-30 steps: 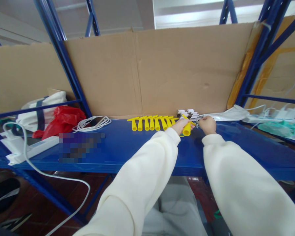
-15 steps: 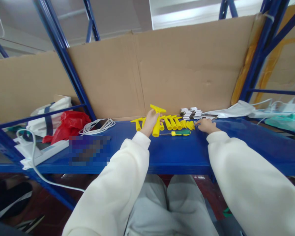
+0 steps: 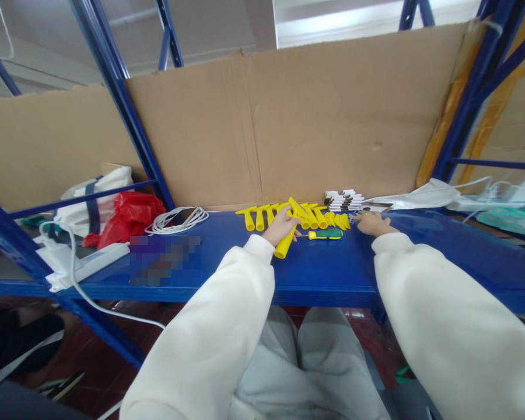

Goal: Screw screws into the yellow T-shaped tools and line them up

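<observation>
My left hand (image 3: 280,226) is closed around a yellow T-shaped plastic handle (image 3: 284,246), which tilts with its round open end towards me. Behind it a row of similar yellow T-shaped handles (image 3: 259,220) lies on the blue shelf. My right hand (image 3: 373,223) is low over the shelf, its fingers drawn together at a small scatter of tiny shiny pieces (image 3: 352,217). Whatever its fingertips hold is too small to make out. Small yellow wedge-like pieces (image 3: 342,221) lie left of that hand. A green-and-yellow screwdriver (image 3: 328,234) rests in front of the row.
A stack of white and dark pieces (image 3: 343,200) stands by the cardboard wall (image 3: 315,128). To the left are a coiled white cable (image 3: 179,220), a red bag (image 3: 135,216) and a power strip (image 3: 91,265). A white plastic bag (image 3: 424,195) lies at the right.
My left hand has lowered the yellow handle and tipped it over towards the right. My right hand stays at the tiny pieces, its fingers slightly shifted. The view has moved slightly.
</observation>
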The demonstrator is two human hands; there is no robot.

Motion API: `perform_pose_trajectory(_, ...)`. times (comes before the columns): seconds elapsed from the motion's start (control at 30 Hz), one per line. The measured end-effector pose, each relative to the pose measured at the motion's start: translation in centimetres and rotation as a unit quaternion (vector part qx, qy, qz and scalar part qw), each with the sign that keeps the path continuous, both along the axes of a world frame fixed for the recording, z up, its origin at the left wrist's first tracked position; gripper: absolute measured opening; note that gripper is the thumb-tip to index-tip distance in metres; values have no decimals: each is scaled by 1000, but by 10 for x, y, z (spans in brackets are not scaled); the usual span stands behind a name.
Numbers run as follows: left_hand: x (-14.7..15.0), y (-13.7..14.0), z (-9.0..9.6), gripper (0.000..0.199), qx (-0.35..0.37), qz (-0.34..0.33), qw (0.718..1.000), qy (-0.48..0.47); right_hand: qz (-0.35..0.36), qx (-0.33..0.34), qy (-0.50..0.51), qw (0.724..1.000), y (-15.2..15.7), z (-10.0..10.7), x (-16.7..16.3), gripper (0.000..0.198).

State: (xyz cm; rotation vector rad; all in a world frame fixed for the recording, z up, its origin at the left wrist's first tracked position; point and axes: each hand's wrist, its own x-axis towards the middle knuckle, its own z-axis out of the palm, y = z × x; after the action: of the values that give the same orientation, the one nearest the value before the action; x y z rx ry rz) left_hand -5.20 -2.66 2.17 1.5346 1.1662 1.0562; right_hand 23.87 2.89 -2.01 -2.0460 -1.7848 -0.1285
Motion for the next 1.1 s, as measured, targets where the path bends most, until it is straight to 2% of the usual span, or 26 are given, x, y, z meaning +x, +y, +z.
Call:
perform_pose_trajectory(0.3,0,-3,2,67,5,13,1000,12,15,-49,-17,999,-1,6,-2,41)
perform_pose_trajectory(0.47,1,-4,2,66,5,15,1000,15,6,-26,12,1000,-10,14,-12,40)
perform_pose_trajectory(0.53,1,-3,1,66,5,16,1000,17,39,6,33,999,-13,20,-19,34)
perform_pose_trajectory(0.63,1,-1,0,68,5,21,1000,16,129,21,67,989,-19,31,-30,23)
perform_pose_trajectory(0.73,0,0,0,70,4,26,1000,14,223,-19,81,971,-25,36,-39,40)
perform_pose_trajectory(0.83,0,0,0,71,3,32,999,15,311,-93,74,943,-27,34,-44,45)
perform_pose_trajectory(0.93,1,0,-1,71,5,39,999,12,341,-125,61,930,-24,28,-43,46)
perform_pose_trajectory(1.1,0,0,-1,70,5,37,999,13,337,-106,32,935,-22,25,-43,33)
